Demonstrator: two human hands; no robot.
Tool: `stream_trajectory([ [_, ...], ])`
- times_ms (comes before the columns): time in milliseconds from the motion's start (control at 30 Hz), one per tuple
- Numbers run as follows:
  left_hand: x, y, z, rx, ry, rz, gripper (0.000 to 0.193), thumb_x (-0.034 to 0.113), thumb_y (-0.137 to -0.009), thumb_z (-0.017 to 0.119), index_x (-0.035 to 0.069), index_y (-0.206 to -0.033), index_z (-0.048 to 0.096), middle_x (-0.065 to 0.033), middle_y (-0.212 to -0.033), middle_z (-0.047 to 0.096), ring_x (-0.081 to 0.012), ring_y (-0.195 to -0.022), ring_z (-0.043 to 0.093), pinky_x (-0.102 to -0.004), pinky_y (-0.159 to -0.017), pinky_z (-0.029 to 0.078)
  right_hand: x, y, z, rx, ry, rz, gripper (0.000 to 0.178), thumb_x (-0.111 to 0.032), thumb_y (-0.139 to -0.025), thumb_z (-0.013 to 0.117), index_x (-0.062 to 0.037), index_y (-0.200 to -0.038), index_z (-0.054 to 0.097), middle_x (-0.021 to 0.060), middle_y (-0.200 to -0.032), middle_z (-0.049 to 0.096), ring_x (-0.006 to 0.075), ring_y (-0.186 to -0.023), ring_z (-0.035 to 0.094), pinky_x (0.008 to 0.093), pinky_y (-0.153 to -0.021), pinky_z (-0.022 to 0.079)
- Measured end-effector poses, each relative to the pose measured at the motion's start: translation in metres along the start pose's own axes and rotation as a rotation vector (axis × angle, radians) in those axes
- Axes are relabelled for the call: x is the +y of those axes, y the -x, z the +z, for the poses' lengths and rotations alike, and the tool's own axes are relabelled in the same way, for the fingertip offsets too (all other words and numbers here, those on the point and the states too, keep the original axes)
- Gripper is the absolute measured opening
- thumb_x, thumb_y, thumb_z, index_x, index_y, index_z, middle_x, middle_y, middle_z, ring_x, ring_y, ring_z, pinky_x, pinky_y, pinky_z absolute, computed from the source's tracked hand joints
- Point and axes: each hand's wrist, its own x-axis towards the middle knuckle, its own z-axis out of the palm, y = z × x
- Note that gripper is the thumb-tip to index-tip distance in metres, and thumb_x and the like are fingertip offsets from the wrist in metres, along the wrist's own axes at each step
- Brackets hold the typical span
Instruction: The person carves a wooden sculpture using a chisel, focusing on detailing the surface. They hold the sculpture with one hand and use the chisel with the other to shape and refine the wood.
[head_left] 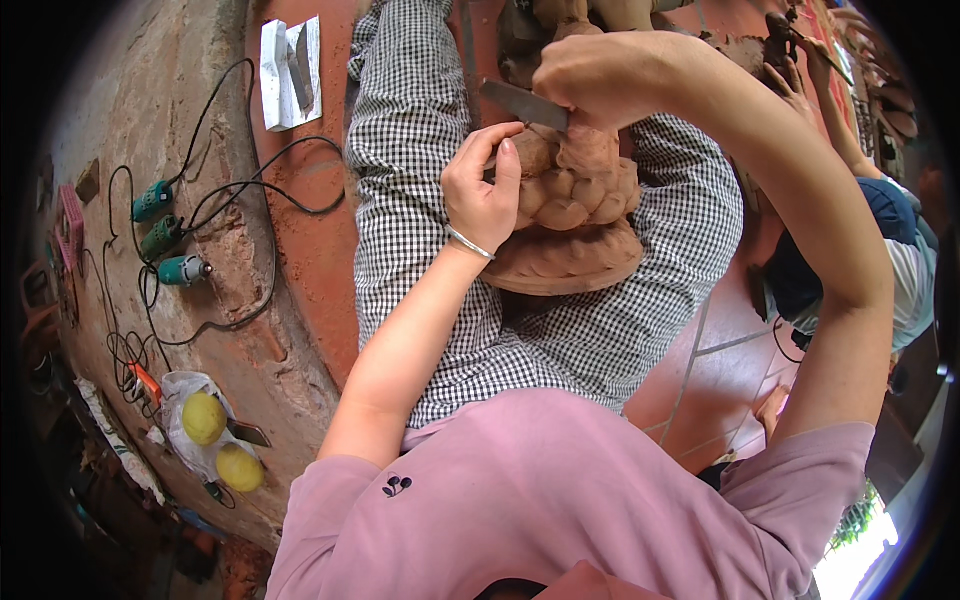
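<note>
Between my knees stands a reddish-brown clay sculpture point(572, 200), with rounded, overlapping lumps above a thick oval base. My left hand point(482, 190) curls against its left side, thumb raised; the fingertips are partly hidden behind it. At the sculpture's upper part, my right hand point(590, 80) is closed around a flat metal blade point(524, 104). The blade sticks out to the left of the fist, above my left hand. My right fingers are mostly turned away from view, so their exact grip on the blade is hidden.
Three green power tools point(160, 238) with tangled black cords lie on the ledge at left. Two yellow round fruits point(204, 418) sit on a plastic bag nearby. A white foam block point(290, 75) is at upper left. Another person point(890, 240) works at far right.
</note>
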Motion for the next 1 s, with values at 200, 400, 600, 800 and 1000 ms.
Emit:
stream_trajectory([
  [200,0.002,0.000,-0.002,-0.035,-0.019,-0.044,0.020,0.011,-0.095,0.057,-0.002,-0.104,0.069,-0.0156,-0.096,0.072,-0.0267,-0.084,0.071,-0.0322,-0.074,0.056,0.001,-0.003,0.004,0.064,0.041,-0.091,0.016,-0.011,-0.072,0.082,-0.0002,-0.079,0.073,0.0144,-0.074,0.071,0.0311,-0.076,0.071,0.0407,-0.069,0.056],
  [400,0.001,0.001,-0.004,-0.022,-0.030,-0.030,0.020,0.011,-0.096,0.057,-0.001,-0.106,0.069,-0.0153,-0.097,0.072,-0.0262,-0.084,0.071,-0.0316,-0.075,0.056,-0.018,0.001,-0.007,0.039,0.099,-0.039,0.013,-0.010,-0.076,0.079,0.0003,-0.078,0.071,0.0145,-0.071,0.069,0.0311,-0.074,0.070,0.0403,-0.068,0.055],
  [600,0.002,0.001,-0.004,-0.032,-0.008,-0.072,0.021,0.012,-0.096,0.057,-0.001,-0.105,0.070,-0.0145,-0.096,0.072,-0.0240,-0.082,0.071,-0.0307,-0.074,0.056,0.028,0.027,0.048,0.703,-0.730,0.101,0.019,-0.013,-0.091,0.072,0.0027,-0.101,0.069,0.0093,-0.088,0.074,0.0190,-0.081,0.072,0.0307,-0.075,0.057],
  [800,0.002,0.001,-0.002,-0.011,-0.016,-0.054,0.021,0.012,-0.096,0.057,-0.001,-0.105,0.071,-0.0137,-0.095,0.072,-0.0229,-0.079,0.071,-0.0300,-0.072,0.056,0.000,0.076,0.121,1.018,-1.342,0.580,0.030,-0.019,-0.092,0.073,0.0025,-0.112,0.072,0.0076,-0.090,0.073,0.0134,-0.080,0.071,0.0276,-0.075,0.059],
  [1000,-0.003,0.002,-0.003,-0.024,-0.018,-0.076,0.022,0.014,-0.096,0.057,0.000,-0.105,0.071,-0.0136,-0.094,0.072,-0.0236,-0.082,0.070,-0.0314,-0.074,0.053,-0.039,0.044,0.137,1.199,-1.208,0.631,0.035,-0.016,-0.088,0.076,0.0041,-0.116,0.070,0.0065,-0.091,0.074,0.0086,-0.080,0.065,0.0236,-0.071,0.051],
])
